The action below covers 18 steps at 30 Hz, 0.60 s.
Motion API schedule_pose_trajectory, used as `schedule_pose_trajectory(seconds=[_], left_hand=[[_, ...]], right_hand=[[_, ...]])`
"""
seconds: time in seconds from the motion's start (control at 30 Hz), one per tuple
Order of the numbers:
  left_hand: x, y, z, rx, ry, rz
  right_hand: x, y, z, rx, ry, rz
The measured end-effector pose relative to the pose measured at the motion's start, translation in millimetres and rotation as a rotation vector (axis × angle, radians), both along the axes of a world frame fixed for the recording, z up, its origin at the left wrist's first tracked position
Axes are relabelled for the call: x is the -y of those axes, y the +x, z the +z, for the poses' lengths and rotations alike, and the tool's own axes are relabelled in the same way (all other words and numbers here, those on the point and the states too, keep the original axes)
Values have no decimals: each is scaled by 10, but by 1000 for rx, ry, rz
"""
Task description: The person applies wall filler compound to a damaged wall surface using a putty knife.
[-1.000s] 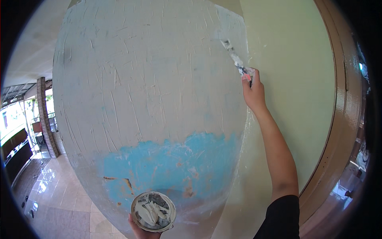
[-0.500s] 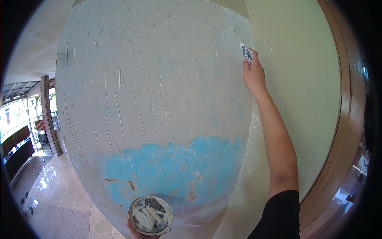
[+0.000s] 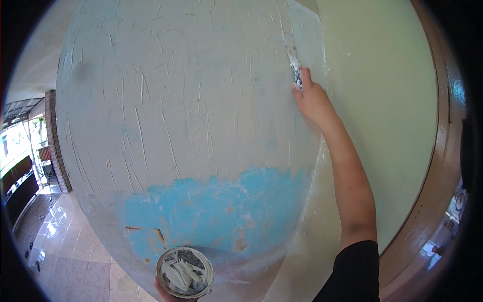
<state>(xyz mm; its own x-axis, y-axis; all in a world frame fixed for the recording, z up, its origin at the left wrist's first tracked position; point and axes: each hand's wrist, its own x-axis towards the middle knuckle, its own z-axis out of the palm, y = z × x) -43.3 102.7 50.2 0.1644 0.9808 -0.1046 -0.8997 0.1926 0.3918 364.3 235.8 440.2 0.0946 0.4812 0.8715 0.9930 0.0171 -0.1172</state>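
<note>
High on the wall, my right hand (image 3: 311, 98) is closed round the dark, putty-smeared handle of a putty knife (image 3: 292, 54). Its blade lies against the grey-coated wall (image 3: 201, 100) close to the right corner. Low in front of me, my left hand (image 3: 168, 294) supports a round tub (image 3: 210, 274) from its lower left side; most of those fingers are hidden beneath it. Whitish putty (image 3: 180, 274) sits in thick lumps inside the tub. Thin raised ridges run across the grey coat. Below its ragged edge shows a band of blue paint (image 3: 201, 211) with brown chipped spots.
A pale green wall (image 3: 382, 100) adjoins on the right, bordered by a brown door frame (image 3: 427, 201). To the left are a glossy tiled floor (image 3: 85, 246), a tiled pillar (image 3: 58, 141) and dark panels (image 3: 22, 183) by a bright opening.
My right hand has moved slightly down and left with the putty knife, whose blade now shows its flat face more. The view has shifted a little; the tub stays held low.
</note>
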Motion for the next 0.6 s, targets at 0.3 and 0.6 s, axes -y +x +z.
schedule_pose_trajectory(seconds=[0.3,0.6], left_hand=[[-14,7,-31,-22,49,-23],[-7,-58,-62,3,63,-24]], right_hand=[[143,198,-220,-51,355,182],[-105,80,234,-41,346,236]])
